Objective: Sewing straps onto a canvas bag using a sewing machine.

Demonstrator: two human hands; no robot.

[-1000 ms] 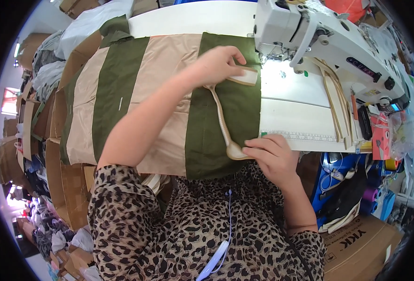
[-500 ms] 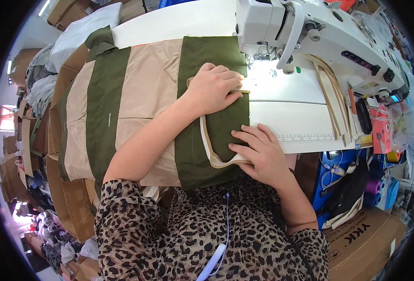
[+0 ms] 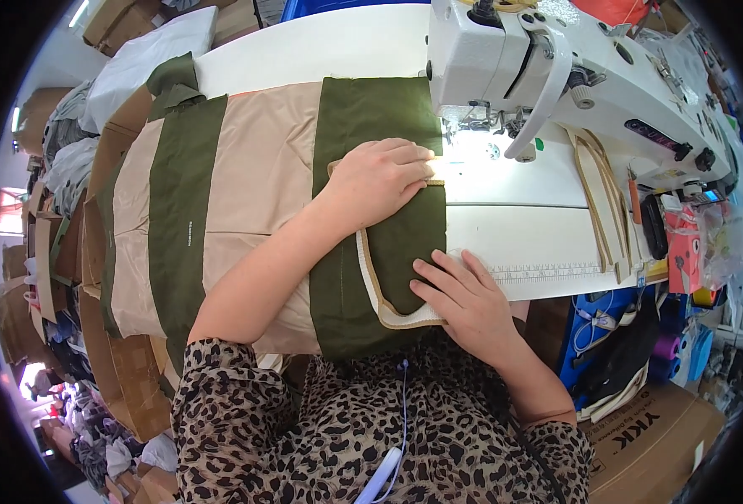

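A striped fabric panel [image 3: 262,126], dark green and beige, lies across the sewing table. On its right green band [image 3: 380,109], a narrow white-and-tan tape [image 3: 368,281] runs in a curve. My left hand [image 3: 380,178] presses down on the tape's upper stretch, fingers bent and close together. The tape's tan end [image 3: 435,182] shows beside those fingertips at the fabric's right edge. My right hand [image 3: 472,311] rests with fingers spread over the lower right edge of the green band. The tape's lower part reaches that hand; its thumb is mostly hidden.
A white sewing machine [image 3: 548,76] stands at the upper right, its lit needle area just right of my left hand. More tape strips [image 3: 600,202] lie on the table beyond a printed ruler scale [image 3: 548,273]. An open cardboard box [image 3: 128,370] stands at left.
The table, machine, fabric and both hands all sit slightly lower in the picture, as the view has shifted. Against the fabric, the hands and tape look almost unmoved.
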